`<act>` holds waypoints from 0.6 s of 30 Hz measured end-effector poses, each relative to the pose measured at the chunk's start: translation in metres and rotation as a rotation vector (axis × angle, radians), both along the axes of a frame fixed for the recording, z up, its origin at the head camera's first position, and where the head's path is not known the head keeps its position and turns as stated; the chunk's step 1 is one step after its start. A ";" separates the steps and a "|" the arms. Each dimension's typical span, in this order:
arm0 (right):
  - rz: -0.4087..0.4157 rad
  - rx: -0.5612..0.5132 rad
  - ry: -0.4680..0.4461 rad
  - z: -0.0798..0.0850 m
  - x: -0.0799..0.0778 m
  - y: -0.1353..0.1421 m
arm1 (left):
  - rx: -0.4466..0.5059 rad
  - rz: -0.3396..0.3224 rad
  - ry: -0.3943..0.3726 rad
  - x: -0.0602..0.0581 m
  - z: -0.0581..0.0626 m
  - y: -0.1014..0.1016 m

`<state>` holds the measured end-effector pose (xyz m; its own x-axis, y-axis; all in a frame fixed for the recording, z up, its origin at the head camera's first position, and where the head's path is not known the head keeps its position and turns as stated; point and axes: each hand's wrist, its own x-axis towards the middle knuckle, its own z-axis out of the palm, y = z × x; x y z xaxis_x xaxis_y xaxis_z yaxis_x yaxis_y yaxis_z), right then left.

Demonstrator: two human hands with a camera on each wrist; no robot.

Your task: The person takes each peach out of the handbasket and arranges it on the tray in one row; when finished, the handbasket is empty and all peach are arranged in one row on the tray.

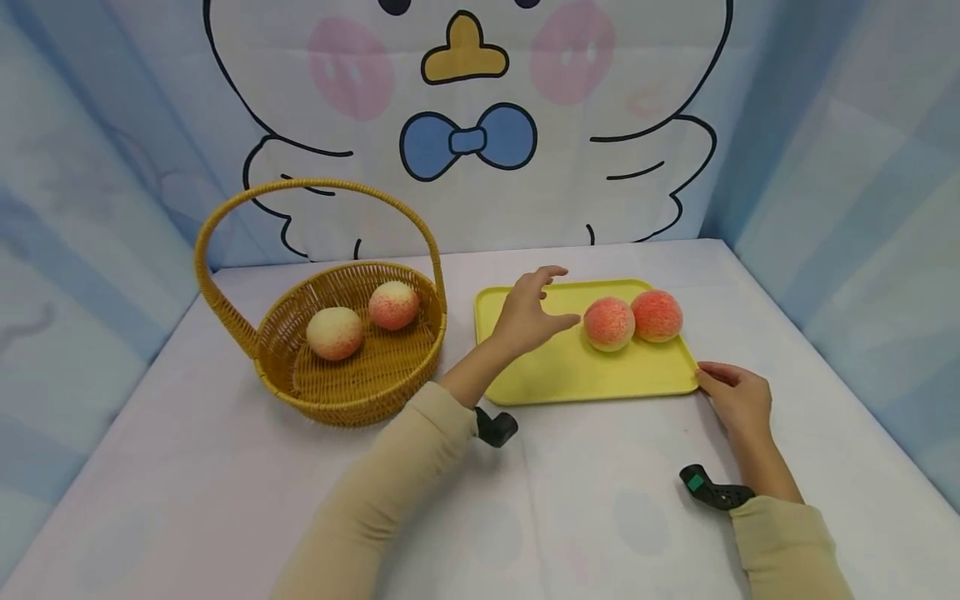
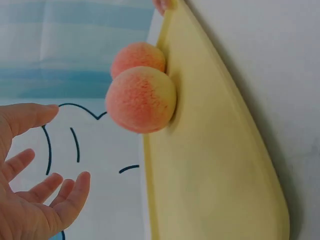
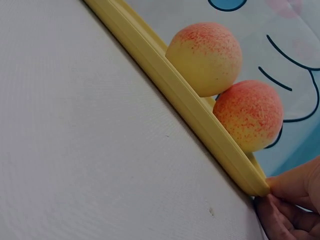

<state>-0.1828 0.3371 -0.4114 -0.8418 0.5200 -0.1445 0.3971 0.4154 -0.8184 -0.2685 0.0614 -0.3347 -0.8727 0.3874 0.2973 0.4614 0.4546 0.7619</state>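
Note:
Two peaches sit side by side on a yellow tray (image 1: 555, 375): the nearer peach (image 1: 609, 324) and a redder peach (image 1: 657, 316) to its right. Over the tray's left half my left hand (image 1: 525, 315) is spread, thumb and fingers apart, with nothing between them; its thumb points at the nearer peach. In the left wrist view a gap shows between this hand (image 2: 35, 175) and the peaches (image 2: 141, 100). My right hand (image 1: 738, 402) pinches the tray's front right corner between thumb and fingers, as the right wrist view also shows.
A woven basket (image 1: 352, 410) with a tall arched handle (image 1: 322, 183) stands left of the tray, holding two paler peaches (image 1: 335, 333). A white cloth covers the table (image 1: 585, 500). Printed curtains (image 1: 465, 200) hang at the back and both sides.

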 end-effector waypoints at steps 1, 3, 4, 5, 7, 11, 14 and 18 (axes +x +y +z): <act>0.001 0.004 -0.003 0.000 0.000 0.001 | -0.004 -0.005 0.003 0.001 0.004 -0.006; 0.003 0.006 -0.003 -0.001 0.000 0.001 | -0.015 -0.005 0.008 0.002 0.011 -0.018; 0.006 0.010 -0.005 -0.002 0.000 0.002 | -0.023 -0.002 0.010 0.003 0.015 -0.025; 0.008 0.009 -0.006 -0.002 -0.001 0.002 | -0.031 0.002 0.015 0.003 0.019 -0.031; 0.008 0.011 -0.008 -0.002 -0.001 0.002 | -0.050 0.011 0.026 0.004 0.025 -0.044; -0.001 0.007 -0.007 -0.001 -0.001 0.001 | -0.098 0.015 0.068 0.006 0.035 -0.068; -0.004 -0.001 -0.002 0.000 -0.001 0.001 | -0.152 0.004 0.107 0.010 0.041 -0.084; -0.006 -0.004 -0.004 -0.002 0.000 0.001 | -0.211 -0.031 0.153 0.016 0.048 -0.106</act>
